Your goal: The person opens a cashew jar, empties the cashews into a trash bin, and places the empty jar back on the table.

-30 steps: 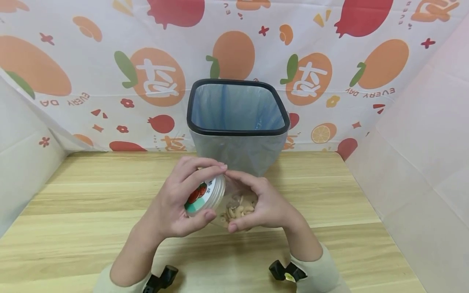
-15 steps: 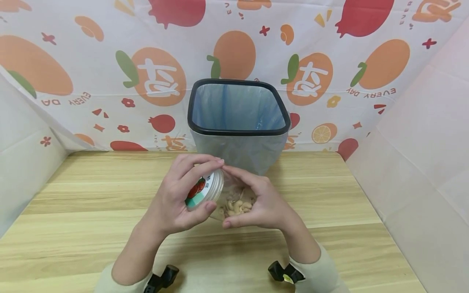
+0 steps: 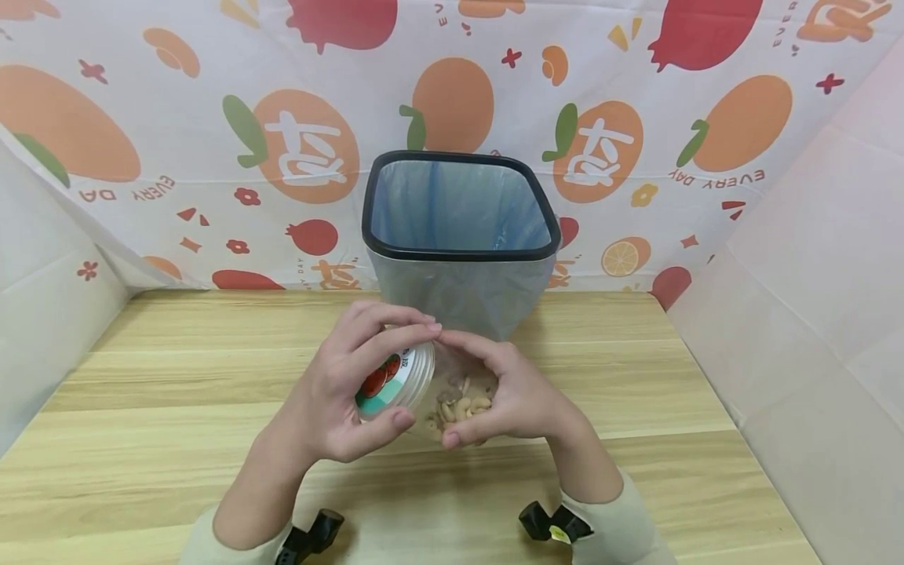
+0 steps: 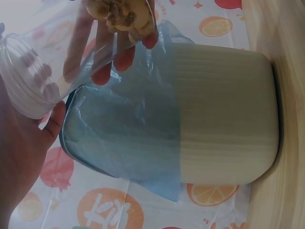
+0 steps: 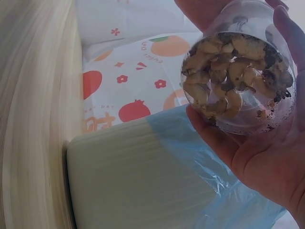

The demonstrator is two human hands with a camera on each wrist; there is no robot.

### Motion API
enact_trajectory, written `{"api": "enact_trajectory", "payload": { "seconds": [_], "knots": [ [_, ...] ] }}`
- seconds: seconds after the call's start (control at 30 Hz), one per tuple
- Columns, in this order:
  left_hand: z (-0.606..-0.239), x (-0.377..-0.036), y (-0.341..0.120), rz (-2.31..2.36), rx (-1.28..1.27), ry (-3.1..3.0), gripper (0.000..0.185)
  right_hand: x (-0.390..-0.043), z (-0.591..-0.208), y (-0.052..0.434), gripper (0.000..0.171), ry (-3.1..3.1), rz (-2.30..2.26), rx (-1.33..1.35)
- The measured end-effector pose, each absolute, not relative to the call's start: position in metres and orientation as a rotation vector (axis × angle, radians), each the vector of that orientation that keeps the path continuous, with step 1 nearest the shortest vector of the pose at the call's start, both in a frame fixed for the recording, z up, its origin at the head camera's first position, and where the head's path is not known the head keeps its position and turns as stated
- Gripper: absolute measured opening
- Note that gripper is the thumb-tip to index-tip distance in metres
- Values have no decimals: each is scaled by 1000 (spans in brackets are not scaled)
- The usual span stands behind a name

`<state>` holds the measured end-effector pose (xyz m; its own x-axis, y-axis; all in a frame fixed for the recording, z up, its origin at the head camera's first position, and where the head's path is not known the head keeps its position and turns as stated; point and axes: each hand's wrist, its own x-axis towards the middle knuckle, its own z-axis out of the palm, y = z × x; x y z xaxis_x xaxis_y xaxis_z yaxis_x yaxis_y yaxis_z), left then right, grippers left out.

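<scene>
A clear plastic jar (image 3: 441, 384) is held tilted above the table, in front of the bin. Pale curved cashew nuts (image 5: 238, 71) mixed with dark bits lie in it, gathered toward its base. Its round lid (image 3: 381, 384) has a label with red tomatoes and a green band, and faces left. My left hand (image 3: 335, 384) grips the lid, fingers over the top and thumb below. Wrapped around the body of the jar is my right hand (image 3: 519, 400), thumb along the near side. In the head view, both hands' fingertips meet at the jar's upper edge.
Behind the hands stands a pale bin (image 3: 459, 286) with a black rim and a bluish bag lining, its mouth facing up. The wooden table (image 3: 176, 377) ends at a fruit-printed cloth (image 3: 297, 47) at the back. A white sheet (image 3: 791, 314) hangs at the right side.
The hands and jar rose slightly half a second ago and are now back lower, near their first position. Both hands keep their hold; the lid is still on the jar.
</scene>
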<state>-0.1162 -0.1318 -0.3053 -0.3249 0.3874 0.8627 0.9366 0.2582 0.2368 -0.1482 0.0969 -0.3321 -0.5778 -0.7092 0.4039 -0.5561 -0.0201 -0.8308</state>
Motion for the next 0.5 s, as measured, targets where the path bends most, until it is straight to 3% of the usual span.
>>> {"api": "enact_trajectory", "payload": {
  "seconds": [0.33, 0.5],
  "knots": [
    [-304, -117, -132, -1003, -1192, -1826, 54, -148, -331, 96, 90, 2058, -1663, -1387],
    [-305, -116, -132, -995, -1159, -1847, 54, -146, -331, 92, 97, 2126, -1661, -1426]
  ]
}}
